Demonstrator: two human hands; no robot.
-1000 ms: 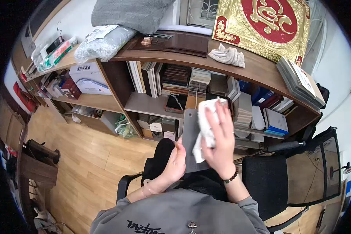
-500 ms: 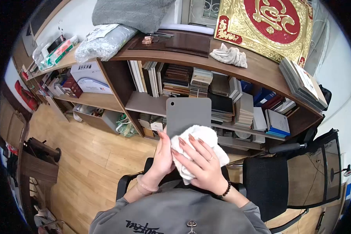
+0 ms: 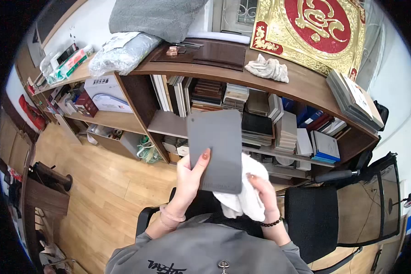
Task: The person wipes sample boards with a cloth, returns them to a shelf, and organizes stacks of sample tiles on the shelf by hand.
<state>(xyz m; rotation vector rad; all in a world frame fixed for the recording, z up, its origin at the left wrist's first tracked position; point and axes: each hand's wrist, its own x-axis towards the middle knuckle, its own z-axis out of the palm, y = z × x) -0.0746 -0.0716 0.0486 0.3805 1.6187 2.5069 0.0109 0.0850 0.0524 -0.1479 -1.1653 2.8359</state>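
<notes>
A flat grey tablet (image 3: pixel 219 137) with a camera dot in its upper left corner is held up in front of me, back side facing me. My left hand (image 3: pixel 189 176) grips its lower left edge, thumb across the back and the other fingers mostly hidden behind. At the tablet's lower right, my right hand (image 3: pixel 266 196) is closed on a white cloth (image 3: pixel 246 201). Part of the cloth passes behind the tablet, so I cannot see how far it reaches there.
Ahead stands a wooden shelf unit (image 3: pixel 169 122) full of books and sample boards. On its top lie a crumpled cloth (image 3: pixel 267 68), a plastic-wrapped package (image 3: pixel 123 55) and a gold-and-red panel (image 3: pixel 315 27). A black chair (image 3: pixel 310 214) is at my right.
My right hand and the white cloth have moved off the tablet's back to its right side and partly behind it. The tablet has shifted slightly left, and my left thumb now lies across its back.
</notes>
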